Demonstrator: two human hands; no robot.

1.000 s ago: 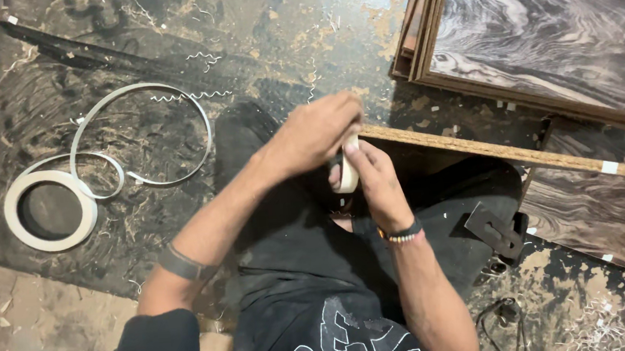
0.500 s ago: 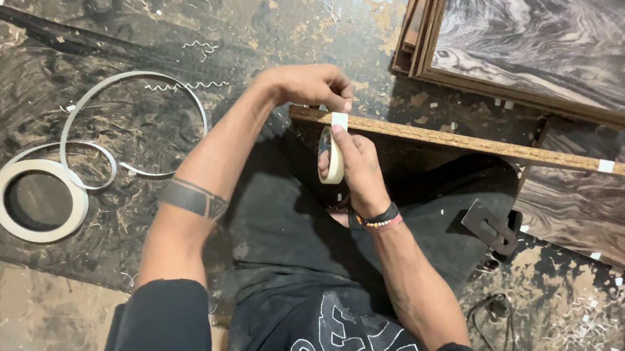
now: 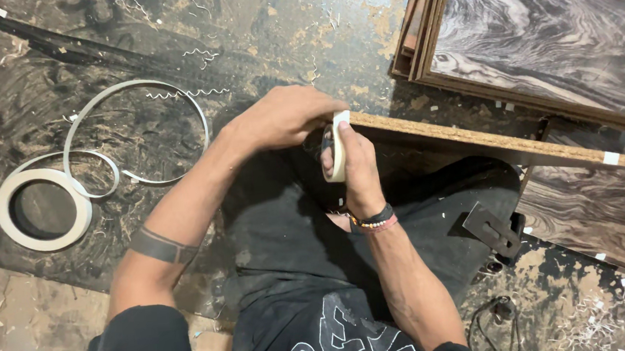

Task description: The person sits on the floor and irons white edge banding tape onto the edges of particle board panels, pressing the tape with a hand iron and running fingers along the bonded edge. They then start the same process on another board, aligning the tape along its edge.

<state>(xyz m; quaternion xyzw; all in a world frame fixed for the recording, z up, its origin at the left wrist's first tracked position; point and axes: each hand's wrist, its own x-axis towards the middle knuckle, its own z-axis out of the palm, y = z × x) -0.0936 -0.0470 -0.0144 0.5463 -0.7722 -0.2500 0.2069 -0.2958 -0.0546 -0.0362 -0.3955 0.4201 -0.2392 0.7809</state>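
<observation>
Dusty, shaving-strewn floor (image 3: pixel 300 20) fills the head view; the right hand (image 3: pixel 353 168) grips a tape roll (image 3: pixel 335 148), fingers clenched on it, at the near end of a chipboard strip (image 3: pixel 488 139); the left hand (image 3: pixel 282 117) closes on that end, steadying it. Best to press the tape flat and square to the edge; 1 coil of edge banding (image 3: pixel 44 210) lies left; veneered panels (image 3: pixel 560 22) lie right.

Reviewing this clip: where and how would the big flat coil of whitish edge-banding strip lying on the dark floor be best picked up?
Grip the whitish edge-banding coil across its wound ring, probably from above at its near-right rim, fingers through the open centre and thumb outside. It lies flat, and a loose tail loops off to its upper right, so that side would likely drag.
</observation>
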